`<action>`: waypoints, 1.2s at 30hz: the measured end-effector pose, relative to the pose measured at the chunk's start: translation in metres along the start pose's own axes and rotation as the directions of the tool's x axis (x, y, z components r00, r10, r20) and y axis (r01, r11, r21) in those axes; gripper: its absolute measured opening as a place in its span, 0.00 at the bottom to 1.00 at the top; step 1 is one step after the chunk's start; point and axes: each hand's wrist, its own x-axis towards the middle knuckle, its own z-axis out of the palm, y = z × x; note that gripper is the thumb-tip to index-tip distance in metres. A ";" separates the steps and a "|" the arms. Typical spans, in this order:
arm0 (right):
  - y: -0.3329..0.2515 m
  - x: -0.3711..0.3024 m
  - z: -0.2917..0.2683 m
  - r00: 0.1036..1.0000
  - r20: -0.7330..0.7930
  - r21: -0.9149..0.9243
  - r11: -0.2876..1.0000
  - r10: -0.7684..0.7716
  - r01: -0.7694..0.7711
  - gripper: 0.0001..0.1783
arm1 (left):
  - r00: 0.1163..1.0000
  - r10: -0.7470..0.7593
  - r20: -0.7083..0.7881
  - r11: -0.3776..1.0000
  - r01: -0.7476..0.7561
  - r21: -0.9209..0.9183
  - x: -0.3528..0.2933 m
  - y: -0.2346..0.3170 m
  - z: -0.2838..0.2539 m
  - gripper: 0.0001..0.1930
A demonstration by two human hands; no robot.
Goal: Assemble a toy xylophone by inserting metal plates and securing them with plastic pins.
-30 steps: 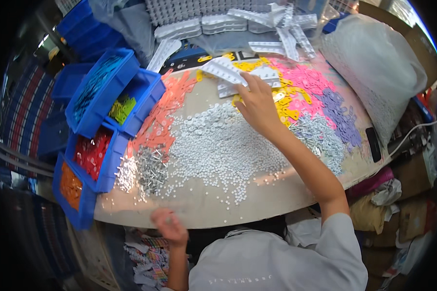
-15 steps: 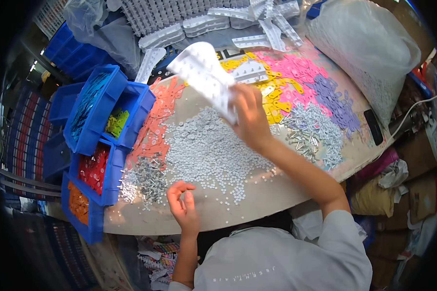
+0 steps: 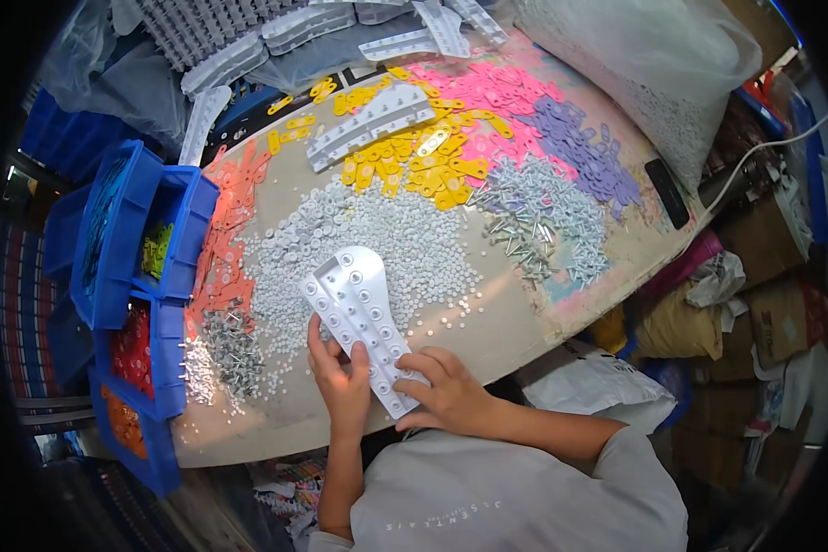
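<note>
1. Bright light spills across the middle of the surface (image 3: 290, 423), with a warm patch of glare at its lower left!
2. The white strip (image 3: 363, 327) gleams, its detail reading crisp.
3. Out left, striped fabric (image 3: 18, 308) sits in dimness.
4. Fisheye bend bows the surface's near edge; the rim looks soft, black fills the corners.

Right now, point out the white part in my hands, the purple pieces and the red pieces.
White part (image 3: 362, 317): head view, around the middle of its upturned face.
Purple pieces (image 3: 580, 152): head view, near the middle of the pile.
Red pieces (image 3: 132, 354): head view, near the middle of the heap.
</note>
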 end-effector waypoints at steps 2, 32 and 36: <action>0.012 -0.001 -0.011 0.999 -0.035 -0.038 0.999 -0.032 0.031 0.26 | 0.999 0.046 0.006 0.975 -0.046 0.219 0.001 -0.002 -0.003 0.38; 0.063 0.075 -0.055 0.896 -0.251 0.195 0.926 0.366 -0.323 0.10 | 0.844 0.514 0.149 0.396 -0.388 0.832 0.089 0.017 -0.130 0.08; 0.050 0.101 -0.029 0.936 -0.157 0.265 0.926 0.315 -0.267 0.09 | 0.840 0.464 0.280 0.358 -0.468 0.808 0.099 0.015 -0.130 0.09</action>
